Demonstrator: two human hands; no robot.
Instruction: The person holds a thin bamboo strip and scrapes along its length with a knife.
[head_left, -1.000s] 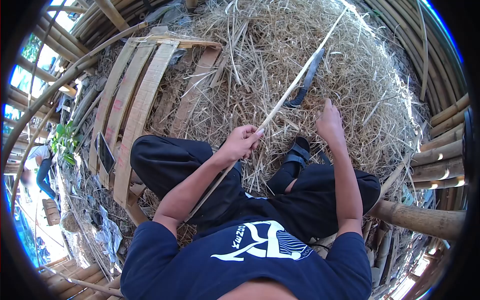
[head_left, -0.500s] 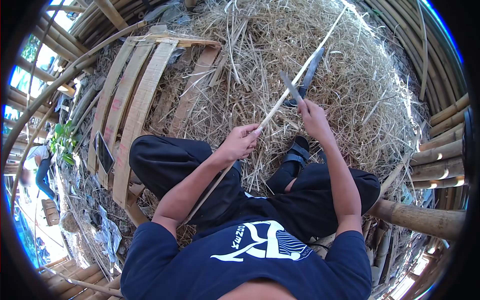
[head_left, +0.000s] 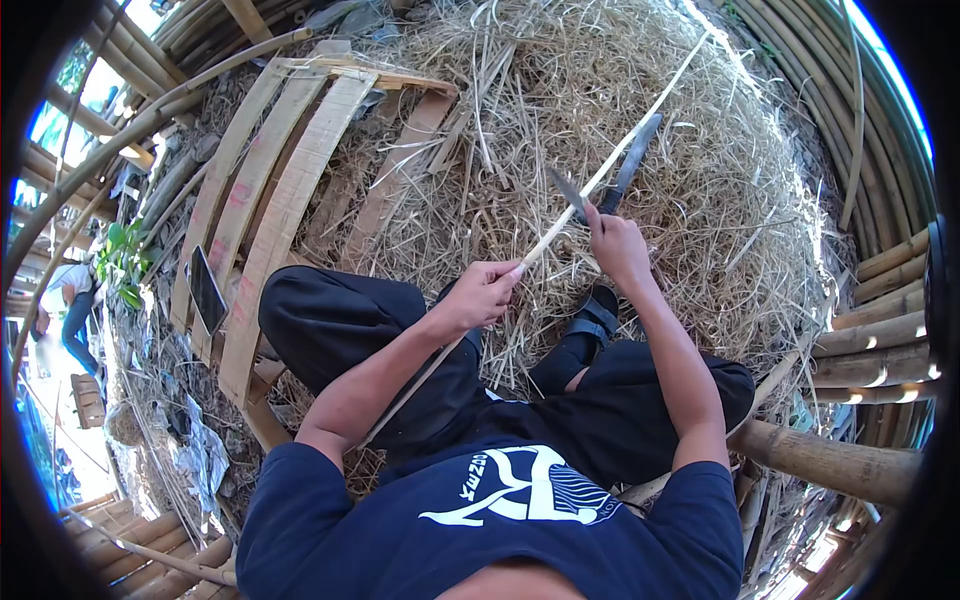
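Note:
A long, pale bamboo strip (head_left: 610, 169) runs diagonally from the far shavings back past my left thigh. My left hand (head_left: 482, 300) is closed around it, with the near end trailing under my forearm. In my right hand (head_left: 618, 248) is a knife (head_left: 566, 188), its short blade pointing up and left across the strip; whether the edge bites into the wood I cannot tell. Just beyond, a longer, dark-bladed knife (head_left: 638, 150) lies on the shavings, its handle partly hidden behind the strip and my right hand.
Curly shavings (head_left: 720, 200) cover the ground around my crossed legs. A slatted wooden crate (head_left: 290, 180) lies on the left with a phone (head_left: 207, 290) on it. Bamboo poles (head_left: 840, 460) border the right side. Another person (head_left: 75, 310) is at the far left.
My right hand and its knife have shifted slightly left and down along the strip. My left hand keeps its hold. The whole view has tilted a little.

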